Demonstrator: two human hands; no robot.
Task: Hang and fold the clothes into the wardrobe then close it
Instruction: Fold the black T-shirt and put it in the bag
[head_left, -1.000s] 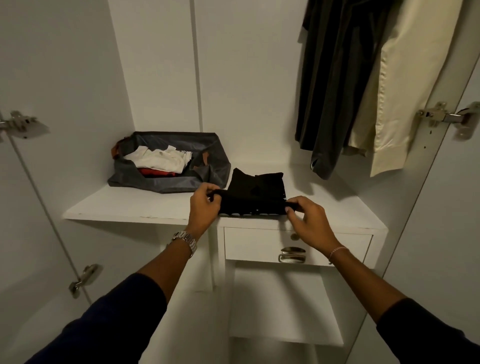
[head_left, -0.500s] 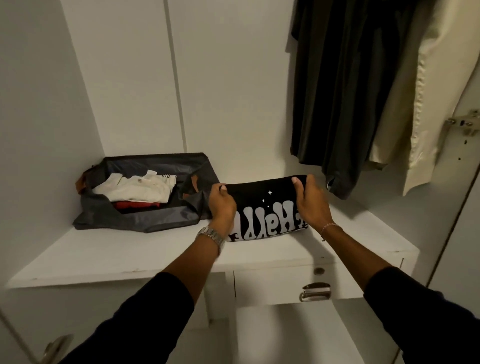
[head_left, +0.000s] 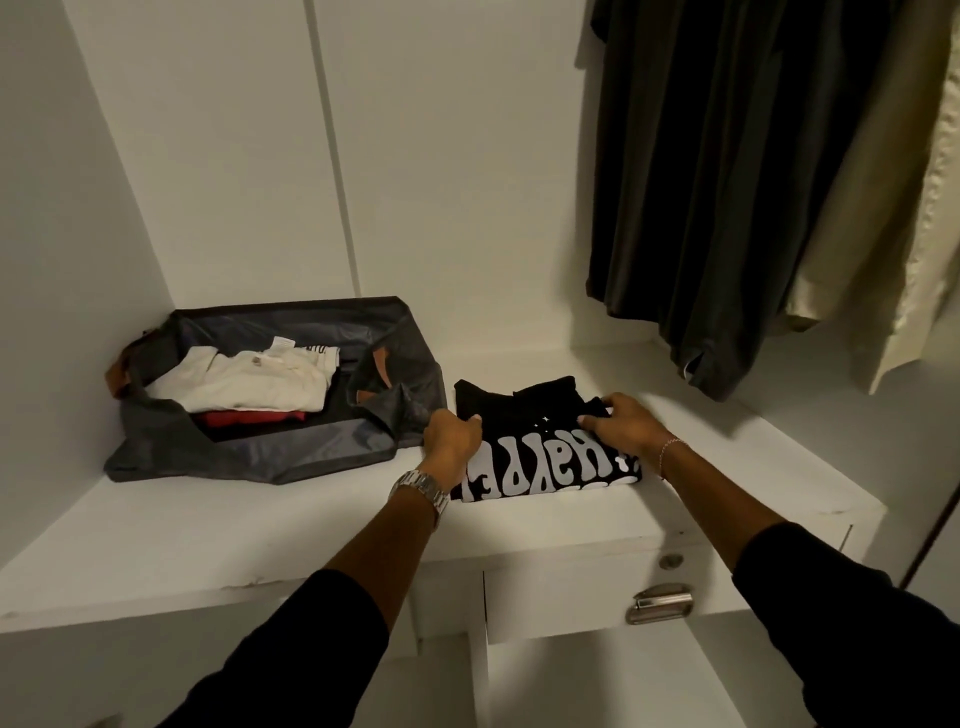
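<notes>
A folded black T-shirt (head_left: 540, 457) with white lettering lies on the white wardrobe shelf (head_left: 260, 535), right of a grey bag. My left hand (head_left: 452, 436) grips the shirt's left edge, thumb on top. On the shirt's far right corner, my right hand (head_left: 621, 423) has its fingers curled round the cloth. Dark garments (head_left: 701, 182) and a cream one (head_left: 883, 208) hang at the upper right, above the shelf.
The open grey bag (head_left: 249, 457) at the shelf's left holds a folded white garment (head_left: 244, 382) over a red one (head_left: 244, 418). Under the shelf sits a shut white drawer (head_left: 571, 592) with a metal handle (head_left: 660, 603).
Both hands carried the black T-shirt from the shelf's front edge deeper onto the shelf and lowered it flat. The lettering now faces up.
</notes>
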